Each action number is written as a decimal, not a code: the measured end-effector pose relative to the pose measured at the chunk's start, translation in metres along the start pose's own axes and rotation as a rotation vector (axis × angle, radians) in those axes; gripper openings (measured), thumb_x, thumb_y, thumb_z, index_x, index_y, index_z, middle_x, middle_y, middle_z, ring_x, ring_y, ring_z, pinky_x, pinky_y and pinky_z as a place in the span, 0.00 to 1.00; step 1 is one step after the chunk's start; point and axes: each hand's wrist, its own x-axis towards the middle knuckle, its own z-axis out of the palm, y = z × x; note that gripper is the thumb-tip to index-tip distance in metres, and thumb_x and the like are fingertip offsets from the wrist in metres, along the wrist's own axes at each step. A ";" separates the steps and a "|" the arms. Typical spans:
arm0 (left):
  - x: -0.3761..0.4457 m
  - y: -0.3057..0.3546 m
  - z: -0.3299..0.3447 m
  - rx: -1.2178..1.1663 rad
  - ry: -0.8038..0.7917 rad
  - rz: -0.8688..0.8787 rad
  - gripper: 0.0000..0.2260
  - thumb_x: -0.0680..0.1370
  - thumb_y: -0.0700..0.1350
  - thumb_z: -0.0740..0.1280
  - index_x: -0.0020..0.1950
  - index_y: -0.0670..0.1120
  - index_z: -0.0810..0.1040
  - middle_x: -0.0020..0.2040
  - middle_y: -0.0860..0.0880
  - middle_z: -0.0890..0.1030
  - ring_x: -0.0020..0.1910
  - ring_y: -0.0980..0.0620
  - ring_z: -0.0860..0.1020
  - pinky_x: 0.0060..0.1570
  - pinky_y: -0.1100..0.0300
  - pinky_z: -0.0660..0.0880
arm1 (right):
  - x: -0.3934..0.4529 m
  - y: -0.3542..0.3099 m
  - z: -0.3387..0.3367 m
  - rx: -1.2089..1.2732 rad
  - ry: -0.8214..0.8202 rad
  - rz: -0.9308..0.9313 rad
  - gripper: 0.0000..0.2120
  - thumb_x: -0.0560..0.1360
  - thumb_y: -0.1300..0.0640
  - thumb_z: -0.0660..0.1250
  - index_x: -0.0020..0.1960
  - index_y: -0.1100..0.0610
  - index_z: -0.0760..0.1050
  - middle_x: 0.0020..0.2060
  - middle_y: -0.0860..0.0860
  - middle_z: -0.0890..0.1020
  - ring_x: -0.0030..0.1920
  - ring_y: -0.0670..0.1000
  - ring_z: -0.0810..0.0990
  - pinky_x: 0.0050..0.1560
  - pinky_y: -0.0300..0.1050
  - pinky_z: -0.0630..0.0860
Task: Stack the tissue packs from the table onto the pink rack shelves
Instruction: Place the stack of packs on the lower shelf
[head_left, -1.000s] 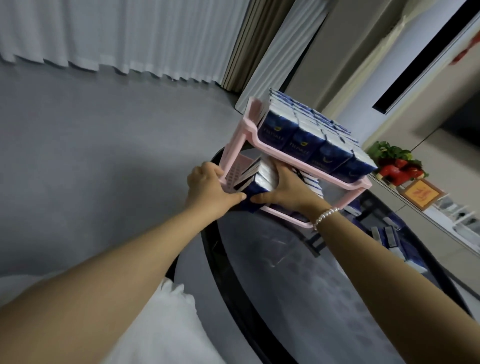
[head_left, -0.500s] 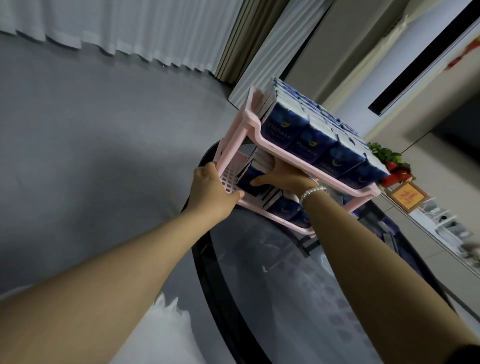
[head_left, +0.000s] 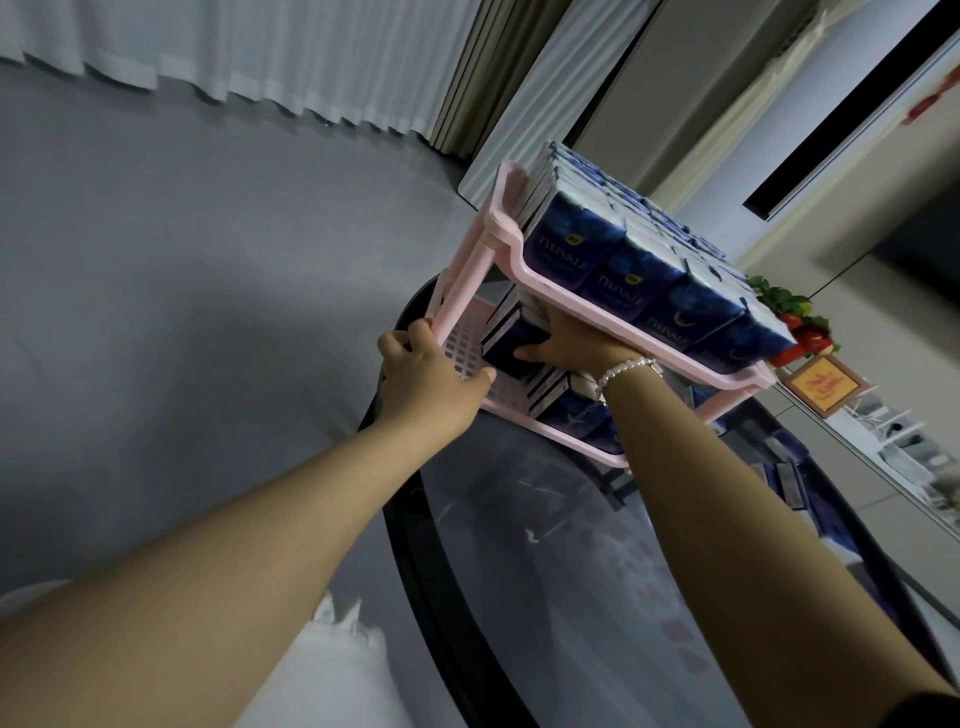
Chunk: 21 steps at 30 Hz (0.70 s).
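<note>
Since a second ago your right hand (head_left: 571, 345) has gone deeper under the top tier of the pink rack (head_left: 511, 249), and the dark-blue tissue pack (head_left: 511, 353) it was carrying at the shelf edge now sits well inside the lower shelf (head_left: 467, 358), against the packs already standing there. Your left hand (head_left: 426, 374) has shifted from helping with the pack to the rack's near-left corner: thumb along the lower rim, fingers curled round the pink post, bracing the frame. Right-hand thumb lies straight against the pack's near face; the other fingers are hidden behind the pack and the upper tray, so you cannot tell whether they clamp it or merely push. Top shelf reads full, a tight row of packs (head_left: 639, 291) along its front edge. Lower shelf: partly filled, white grid floor exposed at the left end. More packs (head_left: 789, 478) remain on the dark glass table (head_left: 519, 571), to the right beyond the rack. Judgement: this placement is nearly complete; seat the pack flush, withdraw, then fetch the next. Task well advanced, not finished.
</note>
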 end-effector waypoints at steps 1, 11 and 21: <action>0.000 0.000 0.000 -0.002 -0.002 -0.002 0.30 0.74 0.52 0.70 0.69 0.43 0.59 0.65 0.44 0.60 0.57 0.45 0.73 0.56 0.52 0.76 | 0.000 -0.001 0.000 -0.023 0.014 -0.013 0.25 0.70 0.51 0.71 0.37 0.37 0.53 0.35 0.38 0.57 0.34 0.36 0.55 0.51 0.42 0.61; 0.000 0.000 0.001 -0.013 -0.014 -0.001 0.30 0.74 0.52 0.70 0.70 0.44 0.59 0.66 0.44 0.60 0.57 0.44 0.72 0.51 0.56 0.74 | -0.018 -0.002 -0.004 0.090 0.042 0.019 0.37 0.69 0.46 0.72 0.73 0.52 0.60 0.68 0.51 0.68 0.67 0.53 0.67 0.65 0.41 0.60; -0.004 0.001 0.000 -0.041 -0.027 -0.017 0.35 0.74 0.52 0.70 0.74 0.44 0.55 0.69 0.44 0.59 0.60 0.43 0.73 0.57 0.52 0.75 | -0.031 -0.004 0.004 0.251 0.167 0.185 0.31 0.72 0.46 0.69 0.71 0.53 0.64 0.68 0.52 0.70 0.67 0.55 0.68 0.68 0.46 0.64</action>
